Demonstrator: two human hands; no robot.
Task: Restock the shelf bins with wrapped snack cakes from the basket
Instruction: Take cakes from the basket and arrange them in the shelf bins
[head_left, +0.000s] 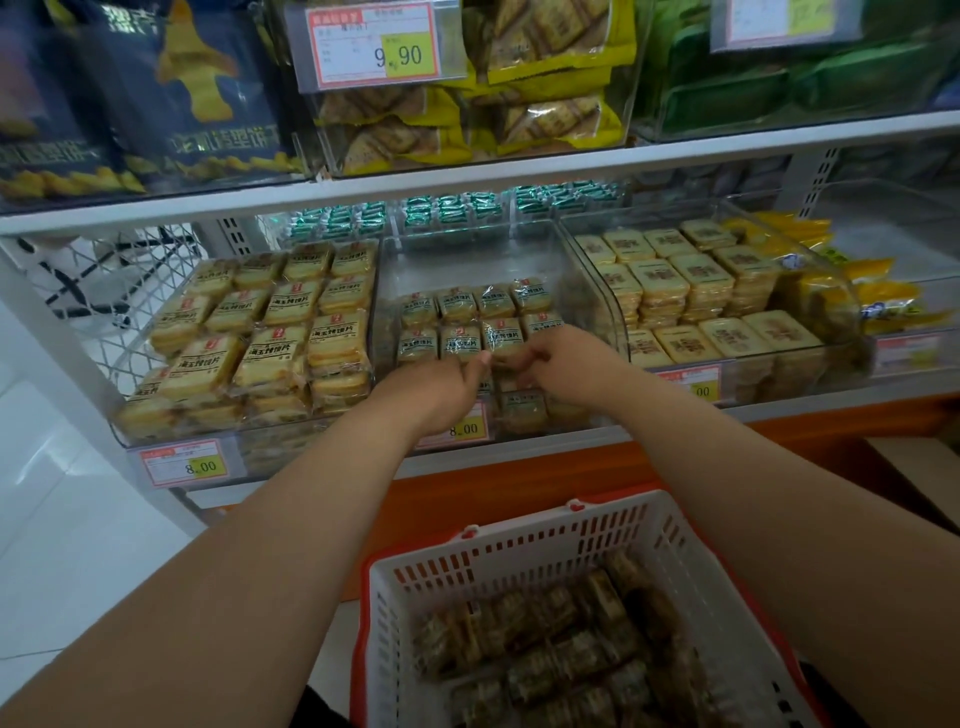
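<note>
Nearest us, the white basket (519, 551) holds dark wrapped snack cakes (561, 644). Beyond it, our left hand (441, 387) and right hand (566, 364) reach into the middle clear bin (597, 291), fingers curled together at one wrapped cake (506, 358) in the front row; we cannot tell which hand grips it. Farther back sit green-wrapped packets (452, 208).

White shelf (779, 410) carries three clear bins (597, 291) of wrapped cakes (457, 343).

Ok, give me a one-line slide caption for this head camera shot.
Both hands, left and right, arrange wrapped snack cakes in the middle clear shelf bin, above a white basket of more cakes.
</note>
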